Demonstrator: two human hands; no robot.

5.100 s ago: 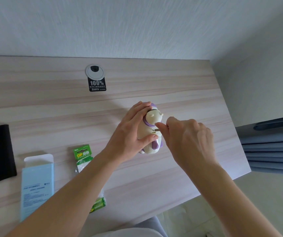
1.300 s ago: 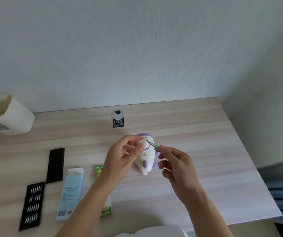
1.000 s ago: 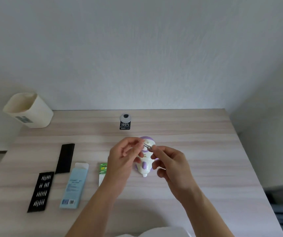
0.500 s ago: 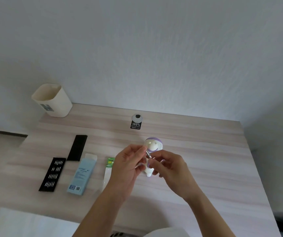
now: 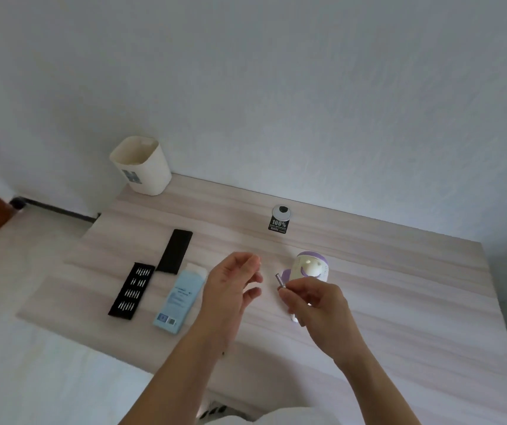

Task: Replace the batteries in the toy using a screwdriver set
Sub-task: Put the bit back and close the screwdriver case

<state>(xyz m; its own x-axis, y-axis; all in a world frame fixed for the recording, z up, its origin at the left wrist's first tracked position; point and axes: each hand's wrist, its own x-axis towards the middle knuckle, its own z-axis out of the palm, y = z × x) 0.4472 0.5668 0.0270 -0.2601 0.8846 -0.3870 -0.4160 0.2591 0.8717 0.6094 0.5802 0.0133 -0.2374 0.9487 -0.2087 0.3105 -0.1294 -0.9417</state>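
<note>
Right hand (image 5: 313, 302): is pinching a slim screwdriver (image 5: 279, 282) between thumb and fingertips, its grey metal end pointing toward 11 o'clock.

Left hand (image 5: 230, 289): is hovering above the desk (image 5: 399, 286) at 9 o'clock from the right hand. The fingers are curling loosely, thumb and forefinger tips near each other. Whether they are pinching something tiny cannot be told.

Toy (image 5: 310, 268): is lying on the desk at 12 o'clock from the right hand, which is partly hiding it.

Screwdriver set: the bit tray (image 5: 132, 291) is sitting at 9 o'clock from the left hand and its lid (image 5: 174, 251) at 10 o'clock. A box (image 5: 181, 297) is lying between the tray and the hand.

Materials: the toy is showing rounded, glossy cream plastic with purple trim. The desk is looking like smooth, pale wood-grain laminate. The tray is matte black, carrying rows of bright metal bits. The box is pale-blue card. A tapered cream bin (image 5: 140, 164) is standing at the far 11 o'clock corner.

Risks: any loose screw is likely going to roll on so slick a top and drop off the edge. The toy's curved body is probably going to rock under pressure. That could send the thin tip skating out of the screw head and scarring the soft plastic.
</note>
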